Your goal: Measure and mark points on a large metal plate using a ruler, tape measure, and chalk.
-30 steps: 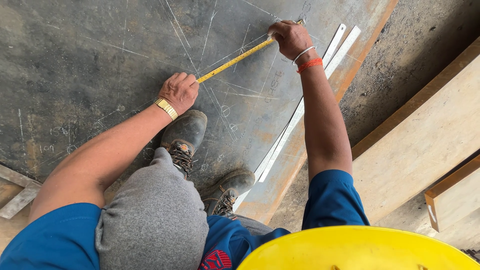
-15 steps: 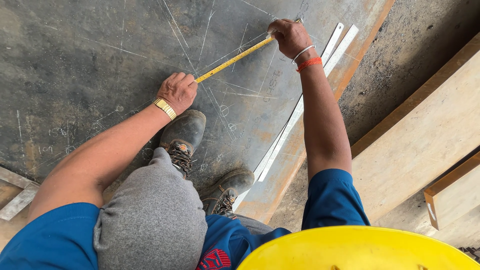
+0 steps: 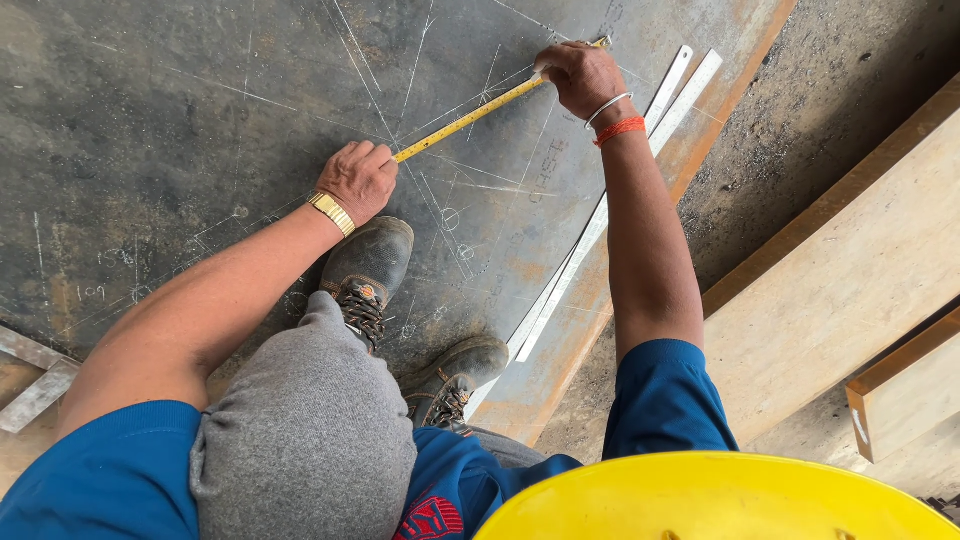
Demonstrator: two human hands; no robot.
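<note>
Yellow tape measure (image 3: 470,117) taut across steel plate (image 3: 180,130)

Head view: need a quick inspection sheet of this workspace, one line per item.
Surface: dark grey steel plate, scratched with chalk lines and marks, rusty along its right edge.
Job's things: yellow tape measure blade stretched flat across the plate between both hands.
Clutter: two long flat silver metal rulers lying side by side near the plate's edge; grey metal offcut at left.
Grippers: left hand presses the tape's near end down; right hand pins the far end.
Cables: nothing seen.
Surroundings: worn work boots standing on the plate; pale wooden planks on gritty ground at right; yellow hard hat brim at bottom.
</note>
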